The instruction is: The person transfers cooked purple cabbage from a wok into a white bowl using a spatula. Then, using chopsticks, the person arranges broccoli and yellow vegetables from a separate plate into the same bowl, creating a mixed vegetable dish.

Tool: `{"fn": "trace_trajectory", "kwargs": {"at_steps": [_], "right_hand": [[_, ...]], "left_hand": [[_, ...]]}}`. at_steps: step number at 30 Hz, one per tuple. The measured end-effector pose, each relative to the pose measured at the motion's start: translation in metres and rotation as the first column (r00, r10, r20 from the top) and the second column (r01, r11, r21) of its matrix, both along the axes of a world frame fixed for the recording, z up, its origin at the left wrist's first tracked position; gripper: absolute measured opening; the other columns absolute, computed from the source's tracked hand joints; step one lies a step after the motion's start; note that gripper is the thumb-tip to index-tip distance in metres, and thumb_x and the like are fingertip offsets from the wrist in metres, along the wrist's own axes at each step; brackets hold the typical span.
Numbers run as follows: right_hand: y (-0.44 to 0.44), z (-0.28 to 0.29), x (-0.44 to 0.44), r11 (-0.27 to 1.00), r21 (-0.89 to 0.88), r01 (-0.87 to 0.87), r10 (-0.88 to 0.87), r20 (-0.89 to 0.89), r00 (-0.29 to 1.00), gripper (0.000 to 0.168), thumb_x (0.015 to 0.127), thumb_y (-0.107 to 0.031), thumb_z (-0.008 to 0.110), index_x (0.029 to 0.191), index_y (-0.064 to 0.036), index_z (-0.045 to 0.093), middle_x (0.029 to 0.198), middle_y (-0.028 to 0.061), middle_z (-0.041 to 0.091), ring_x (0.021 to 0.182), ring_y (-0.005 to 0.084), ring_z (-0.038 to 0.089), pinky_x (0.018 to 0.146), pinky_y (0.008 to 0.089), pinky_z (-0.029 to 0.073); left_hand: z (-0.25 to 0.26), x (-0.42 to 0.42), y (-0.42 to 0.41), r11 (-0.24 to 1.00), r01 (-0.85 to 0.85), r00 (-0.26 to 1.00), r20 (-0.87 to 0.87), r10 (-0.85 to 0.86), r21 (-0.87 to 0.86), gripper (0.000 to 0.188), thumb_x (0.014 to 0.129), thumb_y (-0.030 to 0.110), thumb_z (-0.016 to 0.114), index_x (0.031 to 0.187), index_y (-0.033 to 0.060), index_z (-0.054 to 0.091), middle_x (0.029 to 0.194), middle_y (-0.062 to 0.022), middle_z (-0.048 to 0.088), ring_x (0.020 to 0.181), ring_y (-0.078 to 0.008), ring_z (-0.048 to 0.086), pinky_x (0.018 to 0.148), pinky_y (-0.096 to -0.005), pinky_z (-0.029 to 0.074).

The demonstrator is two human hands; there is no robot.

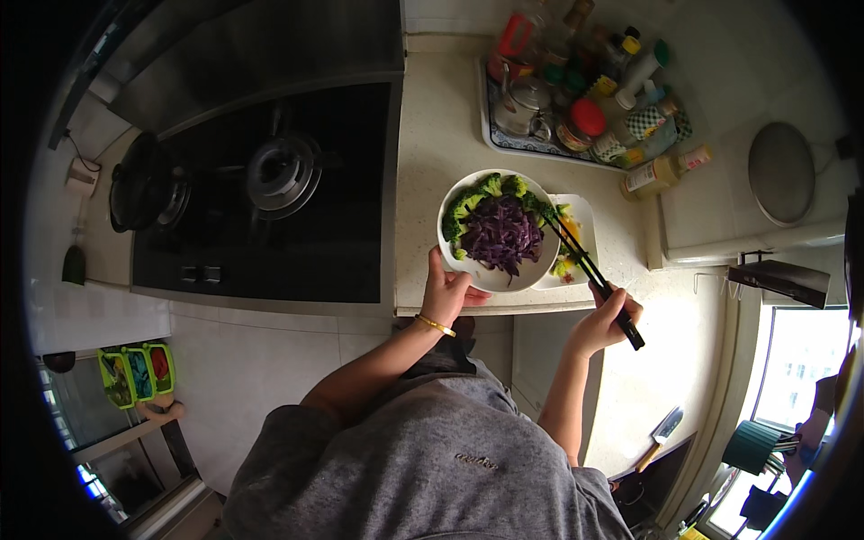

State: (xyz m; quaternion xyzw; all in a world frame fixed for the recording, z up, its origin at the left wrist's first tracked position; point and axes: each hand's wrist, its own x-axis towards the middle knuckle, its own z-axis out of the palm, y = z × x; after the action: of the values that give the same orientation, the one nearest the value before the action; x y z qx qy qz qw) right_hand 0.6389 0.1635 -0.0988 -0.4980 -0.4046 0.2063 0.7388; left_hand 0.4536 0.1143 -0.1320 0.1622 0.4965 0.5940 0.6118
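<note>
My left hand (450, 287) grips the lower left rim of a round white plate (466, 268), its thumb on the edge. Shredded purple cabbage (503, 233) lies in the middle of this plate, with broccoli florets (469, 202) in an arc along the upper left side. My right hand (613, 317) holds a pair of black chopsticks (586, 263), whose tips touch broccoli at the plate's right rim. Partly behind the round plate, a second white dish (586, 216) holds broccoli pieces and some orange-yellow food.
A tray (487, 125) with a metal pot (523, 104), a red-lidded jar (584, 121) and several bottles stands at the back. A black gas cooktop (324, 250) with a dark pan (140, 182) is at left. A cleaver (665, 428) lies on the right counter.
</note>
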Motion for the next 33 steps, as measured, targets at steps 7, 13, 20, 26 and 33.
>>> {"fn": "trace_trajectory", "kwargs": {"at_steps": [7, 13, 20, 26, 33], "right_hand": [[-0.011, 0.013, -0.002, 0.982, 0.109, -0.155, 0.124, 0.252, 0.960, 0.012, 0.081, -0.002, 0.046, 0.072, -0.001, 0.038, 0.069, 0.0100, 0.048, 0.059, 0.0140, 0.048, 0.055, 0.0265, 0.046], [0.002, 0.057, 0.016, 0.916, -0.046, -0.398, 0.392, 0.307, 0.867, 0.007, 0.081, -0.004, 0.047, 0.080, 0.002, 0.044, 0.078, 0.0128, 0.054, 0.062, 0.0154, 0.055, 0.059, 0.0247, 0.048], [0.017, 0.078, 0.005, 0.875, -0.193, -0.443, 0.463, 0.598, 0.654, 0.008, 0.072, 0.003, 0.056, 0.069, -0.001, 0.050, 0.068, 0.0080, 0.055, 0.057, 0.0143, 0.051, 0.054, 0.0220, 0.040], [0.019, 0.071, 0.016, 0.883, -0.102, -0.457, 0.455, 0.424, 0.783, 0.008, 0.076, -0.002, 0.054, 0.073, -0.001, 0.047, 0.070, 0.0089, 0.055, 0.058, 0.0131, 0.052, 0.054, 0.0225, 0.042], [0.039, 0.049, 0.085, 0.939, -0.319, -0.126, 0.213, 0.257, 0.943, 0.017, 0.080, -0.011, 0.053, 0.070, 0.001, 0.047, 0.066, 0.0082, 0.053, 0.050, 0.0134, 0.056, 0.044, 0.0205, 0.047]], "left_hand": [[-0.004, -0.003, -0.001, 0.999, -0.026, 1.000, 0.003, 0.026, 0.037, 0.048, 0.075, -0.004, 0.035, 0.114, 0.0145, 0.014, 0.085, -0.0167, 0.053, 0.058, -0.0256, 0.060, 0.048, -0.0319, 0.053], [-0.004, -0.019, -0.005, 0.998, 0.013, 1.000, -0.021, -0.012, 0.053, 0.052, 0.073, -0.006, 0.036, 0.116, 0.0125, 0.013, 0.084, -0.0179, 0.053, 0.054, -0.0253, 0.059, 0.045, -0.0313, 0.052], [-0.007, -0.027, -0.009, 0.999, 0.019, 0.998, -0.057, -0.017, 0.029, 0.054, 0.073, -0.005, 0.036, 0.118, 0.0129, 0.012, 0.083, -0.0176, 0.053, 0.053, -0.0249, 0.059, 0.043, -0.0307, 0.051], [-0.011, -0.024, -0.008, 0.999, 0.003, 0.999, -0.032, -0.002, 0.036, 0.051, 0.074, -0.005, 0.036, 0.116, 0.0151, 0.014, 0.083, -0.0166, 0.054, 0.053, -0.0248, 0.059, 0.043, -0.0307, 0.052], [-0.019, -0.030, -0.008, 1.000, 0.022, 0.992, -0.126, -0.020, 0.015, 0.045, 0.075, -0.005, 0.034, 0.112, 0.0142, 0.017, 0.082, -0.0156, 0.055, 0.054, -0.0248, 0.059, 0.046, -0.0304, 0.052]]}}
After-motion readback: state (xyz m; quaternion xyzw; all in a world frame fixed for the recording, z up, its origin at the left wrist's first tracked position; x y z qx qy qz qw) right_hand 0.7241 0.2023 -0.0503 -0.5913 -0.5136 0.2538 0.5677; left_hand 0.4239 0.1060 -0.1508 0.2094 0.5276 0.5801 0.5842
